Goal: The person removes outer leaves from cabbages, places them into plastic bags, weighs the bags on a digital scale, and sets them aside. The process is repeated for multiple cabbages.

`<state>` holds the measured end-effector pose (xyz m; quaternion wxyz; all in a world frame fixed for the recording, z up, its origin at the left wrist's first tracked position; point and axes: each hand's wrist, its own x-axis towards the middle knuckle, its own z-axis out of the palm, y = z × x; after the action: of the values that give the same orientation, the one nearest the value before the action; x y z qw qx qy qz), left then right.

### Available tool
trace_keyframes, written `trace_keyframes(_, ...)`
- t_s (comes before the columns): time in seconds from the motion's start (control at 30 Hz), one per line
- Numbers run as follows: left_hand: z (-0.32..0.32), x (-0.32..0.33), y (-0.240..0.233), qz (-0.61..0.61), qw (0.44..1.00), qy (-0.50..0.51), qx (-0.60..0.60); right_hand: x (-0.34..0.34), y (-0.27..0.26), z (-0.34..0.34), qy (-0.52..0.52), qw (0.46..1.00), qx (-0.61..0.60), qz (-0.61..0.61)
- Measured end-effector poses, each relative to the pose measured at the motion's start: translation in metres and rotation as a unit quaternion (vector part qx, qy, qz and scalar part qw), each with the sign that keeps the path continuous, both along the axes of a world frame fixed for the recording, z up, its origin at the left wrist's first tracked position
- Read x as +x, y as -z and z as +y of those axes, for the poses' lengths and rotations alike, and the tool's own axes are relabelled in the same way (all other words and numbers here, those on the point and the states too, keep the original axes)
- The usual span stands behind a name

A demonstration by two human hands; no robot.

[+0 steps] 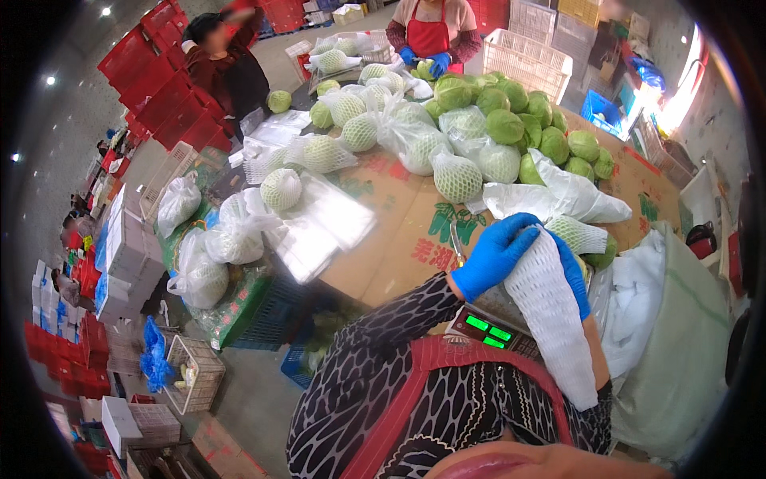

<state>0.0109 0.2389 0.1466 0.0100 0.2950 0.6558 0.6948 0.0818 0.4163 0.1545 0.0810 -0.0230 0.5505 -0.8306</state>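
Before my chest hangs a flattened white foam net sleeve (547, 317). My left hand (495, 256), in a blue glove, grips it near its upper end. On the sleeve's far side is my right hand (571, 272), also gloved in blue and partly hidden by it; it holds the sleeve too. Just beyond my right hand lies a green cabbage (601, 252) partly covered by a foam net (575, 233). Below my hands sits a digital scale (488, 330) with lit green displays. A knife (457, 242) lies on the cardboard left of my left hand.
Bare cabbages (505, 127) are heaped across the cardboard-covered table (383, 251), beside netted and bagged ones (458, 173). Flat plastic bags (317, 230) lie at left. A large sack (664, 359) stands at my right. Across the table, a person in a red apron (428, 36) handles a cabbage.
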Motion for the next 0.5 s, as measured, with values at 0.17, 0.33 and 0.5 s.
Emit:
trace_keyframes(0.17, 0.017, 0.0, 0.01, 0.117, 0.988, -0.1, -0.004, -0.004, 0.026, -0.028, 0.128, 0.99, -0.011, 0.051)
trace_keyframes(0.33, 0.014, 0.011, 0.024, 0.152, 0.978, -0.138, -0.024, 0.011, 0.016, -0.036, 0.128, 0.991, 0.024, 0.035)
trace_keyframes(0.5, 0.011, 0.019, 0.036, 0.057, 0.992, -0.106, 0.024, 0.017, 0.02, -0.047, 0.123, 0.991, 0.056, -0.009)
